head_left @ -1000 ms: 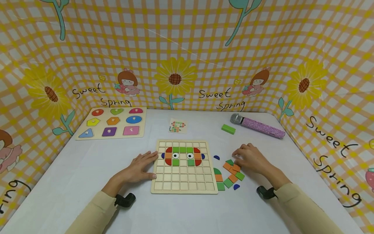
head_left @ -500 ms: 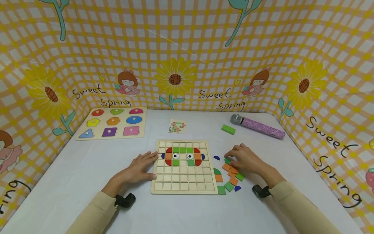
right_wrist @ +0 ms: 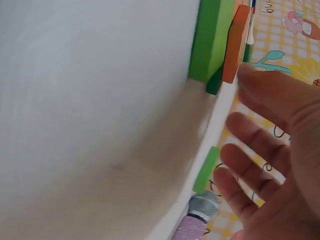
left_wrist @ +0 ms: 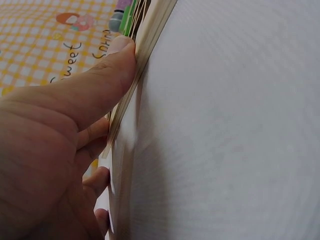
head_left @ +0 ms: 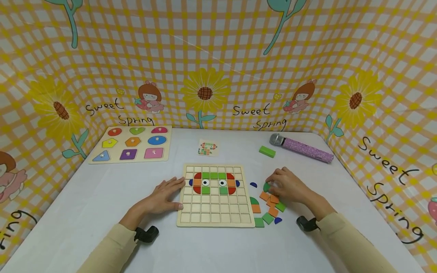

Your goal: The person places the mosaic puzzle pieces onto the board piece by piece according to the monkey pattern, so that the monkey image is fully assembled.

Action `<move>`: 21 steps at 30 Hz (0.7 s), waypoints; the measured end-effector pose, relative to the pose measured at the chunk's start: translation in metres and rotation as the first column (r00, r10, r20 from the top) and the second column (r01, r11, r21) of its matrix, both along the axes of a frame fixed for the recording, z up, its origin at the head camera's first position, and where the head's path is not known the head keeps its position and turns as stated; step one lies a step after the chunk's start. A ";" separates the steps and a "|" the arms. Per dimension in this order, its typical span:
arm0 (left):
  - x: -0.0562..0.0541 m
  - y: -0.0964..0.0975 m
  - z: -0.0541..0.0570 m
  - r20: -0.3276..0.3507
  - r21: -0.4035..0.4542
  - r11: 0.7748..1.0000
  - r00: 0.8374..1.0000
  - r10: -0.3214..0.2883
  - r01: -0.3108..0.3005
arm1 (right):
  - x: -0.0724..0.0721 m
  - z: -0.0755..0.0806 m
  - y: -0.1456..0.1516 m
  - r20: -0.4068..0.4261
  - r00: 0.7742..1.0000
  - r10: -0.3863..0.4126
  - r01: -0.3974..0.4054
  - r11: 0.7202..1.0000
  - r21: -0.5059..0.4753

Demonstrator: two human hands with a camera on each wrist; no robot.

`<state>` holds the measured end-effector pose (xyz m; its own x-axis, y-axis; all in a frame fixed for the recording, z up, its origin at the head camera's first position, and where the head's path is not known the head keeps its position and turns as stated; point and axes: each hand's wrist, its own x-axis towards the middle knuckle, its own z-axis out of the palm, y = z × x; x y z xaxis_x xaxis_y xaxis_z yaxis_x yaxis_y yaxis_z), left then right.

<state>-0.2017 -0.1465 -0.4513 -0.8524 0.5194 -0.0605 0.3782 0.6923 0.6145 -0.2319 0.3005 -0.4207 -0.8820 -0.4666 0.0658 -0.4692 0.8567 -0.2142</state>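
A wooden grid board (head_left: 214, 217) lies flat in the middle, with red, orange, green and blue pieces and two eye pieces set in its upper cells. My left hand (head_left: 160, 198) rests along its left edge; in the left wrist view the thumb (left_wrist: 107, 75) touches the board's side. To the right of the board, my right hand (head_left: 288, 184) pinches a green rounded piece (head_left: 266, 186) between thumb and fingertips, just above loose orange squares (head_left: 264, 195). The right wrist view shows an orange piece (right_wrist: 235, 45) near the thumb. Part of the green piece is hidden.
A printed pattern card (head_left: 207, 148) lies behind the board. A shape puzzle (head_left: 136, 146) is at the back left. A green block (head_left: 267, 151) and a purple glitter microphone (head_left: 304, 148) are at the back right. Loose green pieces (head_left: 268, 218) and blue half-rounds (head_left: 278, 220) lie right of the board.
My right hand has shifted left from above the loose pieces, drawing the green rounded piece slightly left and up. A few loose pieces have shifted slightly. My left hand has stayed at the board's edge.
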 end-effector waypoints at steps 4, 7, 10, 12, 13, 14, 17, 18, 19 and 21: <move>0.000 0.000 -0.002 -0.007 0.000 1.000 1.000 -0.004 0.004 | 0.008 0.009 -0.013 -0.027 1.000 0.016 -0.017 0.998 -0.053; 0.000 0.000 -0.002 -0.014 0.011 1.000 1.000 -0.005 0.005 | 0.015 0.017 -0.031 -0.041 0.999 0.030 -0.033 0.997 -0.072; 0.001 0.000 -0.001 -0.019 0.020 1.000 1.000 -0.004 0.004 | 0.021 0.022 -0.053 -0.065 0.997 0.046 -0.052 0.996 -0.079; 0.001 0.001 -0.001 -0.020 0.023 1.000 1.000 -0.003 0.003 | 0.024 0.023 -0.068 -0.085 0.994 0.067 -0.074 0.994 -0.086; 0.001 0.001 -0.001 -0.016 0.021 1.000 1.000 -0.001 0.002 | 0.025 0.023 -0.076 -0.103 0.991 0.084 -0.093 0.992 -0.087; 0.001 0.001 -0.001 -0.014 0.020 1.000 1.000 -0.001 0.002 | 0.027 0.023 -0.083 -0.120 0.988 0.101 -0.112 0.990 -0.088; 0.000 0.000 -0.001 -0.007 0.021 1.000 1.000 -0.001 0.001 | 0.030 0.020 -0.106 -0.176 0.972 0.152 -0.170 0.981 -0.092; 0.000 0.000 -0.001 -0.006 0.020 1.000 1.000 -0.001 0.001 | 0.031 0.019 -0.113 -0.195 0.967 0.166 -0.187 0.978 -0.094; 0.000 0.000 -0.001 -0.012 0.018 1.000 1.000 -0.004 0.004 | 0.031 0.018 -0.120 -0.208 0.962 0.177 -0.200 0.975 -0.097; 0.000 -0.001 -0.001 -0.011 0.017 1.000 1.000 -0.002 0.003 | 0.032 0.016 -0.133 -0.222 0.958 0.180 -0.207 0.973 -0.103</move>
